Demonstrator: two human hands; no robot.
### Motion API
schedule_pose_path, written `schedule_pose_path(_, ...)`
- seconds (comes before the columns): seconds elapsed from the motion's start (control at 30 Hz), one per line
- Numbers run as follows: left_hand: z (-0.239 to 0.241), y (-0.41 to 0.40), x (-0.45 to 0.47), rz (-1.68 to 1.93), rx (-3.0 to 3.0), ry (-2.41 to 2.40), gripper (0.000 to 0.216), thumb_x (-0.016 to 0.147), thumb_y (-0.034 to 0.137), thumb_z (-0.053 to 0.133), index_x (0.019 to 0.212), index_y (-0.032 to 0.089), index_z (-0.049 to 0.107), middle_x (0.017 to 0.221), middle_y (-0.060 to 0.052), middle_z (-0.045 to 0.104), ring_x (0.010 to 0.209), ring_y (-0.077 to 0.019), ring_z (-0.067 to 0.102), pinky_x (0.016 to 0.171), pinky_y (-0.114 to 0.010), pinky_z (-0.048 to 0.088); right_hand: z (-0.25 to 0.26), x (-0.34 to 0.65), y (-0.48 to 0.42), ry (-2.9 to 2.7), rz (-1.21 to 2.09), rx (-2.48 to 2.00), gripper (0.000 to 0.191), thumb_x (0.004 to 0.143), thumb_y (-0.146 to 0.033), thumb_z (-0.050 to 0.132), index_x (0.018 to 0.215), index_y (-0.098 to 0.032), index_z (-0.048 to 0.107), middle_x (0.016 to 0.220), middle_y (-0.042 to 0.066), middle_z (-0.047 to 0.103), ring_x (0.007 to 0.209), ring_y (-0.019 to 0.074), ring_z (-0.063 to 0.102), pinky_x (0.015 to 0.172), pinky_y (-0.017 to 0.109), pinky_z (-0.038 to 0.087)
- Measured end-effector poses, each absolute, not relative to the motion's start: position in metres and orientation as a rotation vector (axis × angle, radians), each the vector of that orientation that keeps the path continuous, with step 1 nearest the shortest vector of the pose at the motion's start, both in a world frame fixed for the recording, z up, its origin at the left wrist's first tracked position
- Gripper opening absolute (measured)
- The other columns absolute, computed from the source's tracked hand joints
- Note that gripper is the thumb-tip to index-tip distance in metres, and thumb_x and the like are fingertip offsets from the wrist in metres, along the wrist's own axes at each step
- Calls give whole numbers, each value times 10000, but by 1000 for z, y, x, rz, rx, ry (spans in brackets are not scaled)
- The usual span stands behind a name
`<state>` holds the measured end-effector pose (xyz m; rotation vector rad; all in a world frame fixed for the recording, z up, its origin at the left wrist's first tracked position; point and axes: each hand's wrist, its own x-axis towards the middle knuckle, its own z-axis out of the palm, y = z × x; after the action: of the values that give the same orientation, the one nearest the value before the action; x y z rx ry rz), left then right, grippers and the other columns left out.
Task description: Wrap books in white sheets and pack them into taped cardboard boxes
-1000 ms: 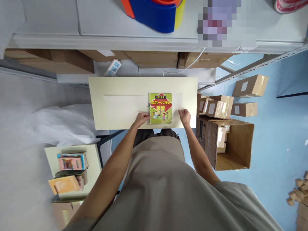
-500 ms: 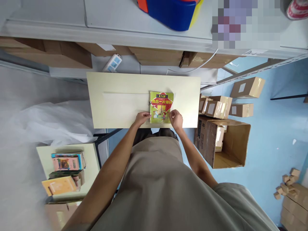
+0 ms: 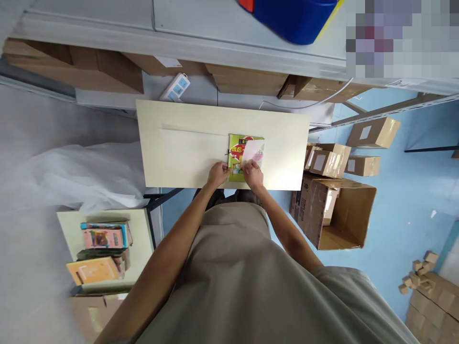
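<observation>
- Shirt [image 3: 233,267], grey-brown, fills the nearest part of the view, with both bare forearms reaching past it.
- Left hand [image 3: 218,175] has its fingers drawn close together at the spine edge of the picture book [image 3: 235,143]; whether it pinches that edge or only presses on it, I cannot tell.
- Right hand [image 3: 254,177] pinches the lower part of a turned-back leaf [image 3: 253,150], probably the front cover, whose pale, pink-printed inner side lies over the right half of the book.
- Picture book sits near the front edge of the pale table [image 3: 179,114], right of its middle, beside a white sheet [image 3: 190,148]; a small black tie [image 3: 227,152] shows at its spine.
- Handling, as I judge it: light and thin, its cover bendy and perhaps slick, its leaves easily creased or torn. Best hold is the spine, kept flat, with a gentle pinch at the free edge.
- Side table [image 3: 66,220], to the left, bears stacked books [image 3: 103,238].
- Large carton [image 3: 311,212] stands to the right.
- Shelf [image 3: 201,45], beyond the table, has cardboard boxes [image 3: 251,81] and a power strip [image 3: 175,87] on its lower level.
</observation>
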<state>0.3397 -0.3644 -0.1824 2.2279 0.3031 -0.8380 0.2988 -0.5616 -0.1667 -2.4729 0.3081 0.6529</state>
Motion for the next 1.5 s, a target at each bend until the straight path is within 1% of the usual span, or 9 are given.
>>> schedule_pose_path(0.13,-171,-381,343,-829,2430,282,368,977,502,731,1180,196,700,1134,-134,793,1146,-315,728,1044,-398,542,-170,294,-559,255,625,-2485,287,1167,-262,438,1165,-187,715,1291,139,709,1241,277,637,1088,402,543)
schedule_pose_path(0.27,-163,-408,344,-832,2577,317,571,931,587,774,1251,130,656,1369,-271,678,1331,-428,631,1099,-483,514,-171,295,-566,201,644,-2437,267,1127,-189,461,1151,-189,726,1262,136,716,1218,270,644,1091,392,539)
schedule_pose_path(0.4,-156,-429,341,-854,2651,404,719,895,549,808,1392,87,571,1465,-322,605,1397,-481,558,1101,-548,505,-170,304,-592,438,499,-2443,243,1102,-234,494,1190,-196,718,1274,154,703,1183,284,663,1021,392,563)
schedule_pose_path(0.57,-153,-435,336,-858,2664,407,638,926,445,773,1411,96,548,1467,-313,596,1405,-468,548,1120,-544,493,-177,327,-617,817,343,-2336,336,1090,-368,558,1333,-150,635,1292,211,716,1137,299,706,1004,425,561)
schedule_pose_path(0.9,-154,-437,328,-712,2627,443,556,906,324,808,1350,100,561,1403,-293,599,1342,-450,587,1096,-521,507,-181,365,-627,838,451,-2177,281,1005,-480,645,884,-227,660,974,136,810,896,284,726,856,390,558)
schedule_pose_path(1.07,-151,-441,323,-644,2562,234,308,926,116,695,1220,205,687,1412,-199,580,1354,-387,583,1104,-490,515,-166,365,-624,754,357,-2178,209,963,-447,661,946,-241,630,1013,130,818,898,277,736,857,394,560)
schedule_pose_path(1.2,-152,-443,323,-683,2346,154,357,901,22,599,1149,237,740,1324,-134,688,1244,-334,672,1110,-479,537,-151,365,-614,693,310,-2198,236,977,-475,626,1032,-246,611,1018,120,816,922,288,760,884,415,570)
schedule_pose_path(1.37,-142,-424,320,-693,2080,237,243,986,201,585,1164,209,750,1266,-124,770,1178,-305,735,1116,-469,558,-133,371,-602,611,349,-2178,335,967,-480,605,1193,-232,616,977,81,815,851,278,785,861,416,586)
schedule_pose_path(1.5,-116,-399,308,-719,1812,303,405,1029,480,656,1330,208,663,1378,-147,748,1257,-301,734,1096,-450,580,-118,381,-585,530,386,-2155,447,966,-430,583,1357,-211,583,936,61,811,792,262,786,806,395,592)
